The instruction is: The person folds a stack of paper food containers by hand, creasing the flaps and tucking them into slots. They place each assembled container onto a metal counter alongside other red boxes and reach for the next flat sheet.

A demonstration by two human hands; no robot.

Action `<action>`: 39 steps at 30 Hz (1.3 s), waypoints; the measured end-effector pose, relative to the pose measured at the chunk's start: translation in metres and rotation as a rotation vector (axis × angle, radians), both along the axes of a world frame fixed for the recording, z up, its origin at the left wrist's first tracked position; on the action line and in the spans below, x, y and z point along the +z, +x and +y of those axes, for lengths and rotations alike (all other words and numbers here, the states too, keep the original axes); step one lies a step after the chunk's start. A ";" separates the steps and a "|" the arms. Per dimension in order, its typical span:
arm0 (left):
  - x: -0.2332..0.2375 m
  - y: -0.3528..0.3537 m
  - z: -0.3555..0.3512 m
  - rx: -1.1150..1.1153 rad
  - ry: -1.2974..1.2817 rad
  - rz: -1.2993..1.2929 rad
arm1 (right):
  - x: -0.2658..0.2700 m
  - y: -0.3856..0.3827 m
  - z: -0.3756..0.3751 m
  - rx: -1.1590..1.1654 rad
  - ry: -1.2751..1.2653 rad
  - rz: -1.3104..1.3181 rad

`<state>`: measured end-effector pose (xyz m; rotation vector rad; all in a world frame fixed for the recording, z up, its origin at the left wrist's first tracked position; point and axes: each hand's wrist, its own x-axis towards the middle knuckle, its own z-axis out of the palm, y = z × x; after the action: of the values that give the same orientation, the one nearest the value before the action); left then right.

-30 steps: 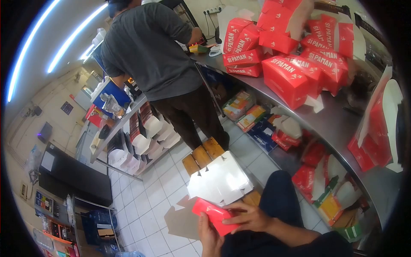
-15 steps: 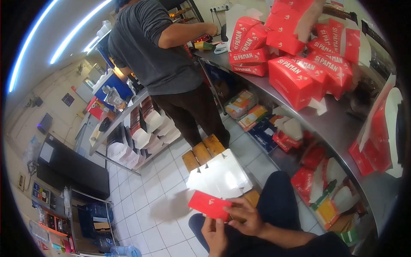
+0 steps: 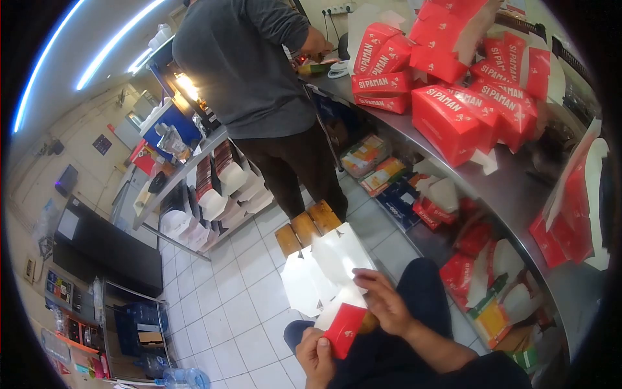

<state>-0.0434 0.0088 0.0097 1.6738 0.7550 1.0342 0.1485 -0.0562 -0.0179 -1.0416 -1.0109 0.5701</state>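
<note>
Tbh the flat red-and-white cardboard box blank point(image 3: 319, 277), pinched in the left hand point(image 3: 315, 353) and gripped by the right hand point(image 3: 387, 303), is probably best creased sharply along scored lines.

White square tiles cover the floor point(image 3: 249, 275). A long stainless-steel tabletop point(image 3: 518, 191) curves along the right, and the open shelf point(image 3: 414, 236) under it is packed with stock. A metal rack point(image 3: 178, 175) stands at the left, with a black cabinet point(image 3: 107, 249) nearer the beige wall point(image 3: 78, 139). Two fluorescent tubes point(image 3: 113, 44) glow overhead. A low slatted wooden stool point(image 3: 304, 227) sits on the tiles, and a power strip point(image 3: 337, 9) is fixed high on the far wall.
</note>
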 end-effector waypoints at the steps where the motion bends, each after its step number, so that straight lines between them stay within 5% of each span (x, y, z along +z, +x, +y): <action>1: 0.002 -0.002 0.004 -0.019 0.056 0.025 | -0.003 0.002 0.001 0.001 -0.002 0.000; 6: -0.001 -0.003 0.016 -0.102 0.239 -0.048 | -0.003 0.011 0.003 0.070 0.073 0.086; 8: -0.002 -0.007 0.021 -0.035 0.298 0.187 | -0.004 0.011 0.001 0.080 0.047 0.076; 10: 0.003 -0.001 0.022 0.017 0.266 0.260 | -0.005 0.008 0.002 -0.226 -0.133 0.019; 13: 0.002 0.007 0.019 0.041 0.253 0.255 | 0.021 -0.008 -0.005 -0.261 -0.281 -0.150; 22: -0.008 0.011 0.015 -0.127 0.252 0.031 | 0.009 -0.011 -0.034 0.086 -0.307 -0.140; 25: -0.007 0.022 0.013 -0.161 0.233 0.258 | 0.001 -0.009 -0.050 0.087 -0.227 -0.195; 27: -0.019 0.035 0.018 -0.229 0.276 0.328 | -0.014 -0.003 -0.066 -0.030 -0.455 -0.398; 29: -0.031 0.066 0.022 -0.053 0.495 0.044 | -0.029 0.008 -0.087 -0.208 -0.591 -0.325; 31: -0.073 0.070 0.048 -0.042 0.298 0.018 | -0.040 0.026 -0.112 -0.524 -0.675 -0.356; 32: -0.097 0.074 0.061 -0.018 0.226 0.115 | -0.058 0.033 -0.122 -0.665 -0.518 -0.126; 34: -0.138 0.085 0.084 -0.172 0.281 0.342 | -0.102 0.064 -0.153 -0.906 -0.502 -0.083; 35: -0.169 0.082 0.095 -0.263 0.463 0.491 | -0.119 0.078 -0.170 -0.985 -0.477 0.062; 39: -0.236 0.068 0.106 -0.388 0.592 0.860 | -0.186 0.135 -0.252 -1.364 -0.680 -0.215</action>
<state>0.0246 0.1149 -0.2259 2.7065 0.6203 0.2167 0.2839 -0.3078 -0.2034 -2.1018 -0.0682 -0.3884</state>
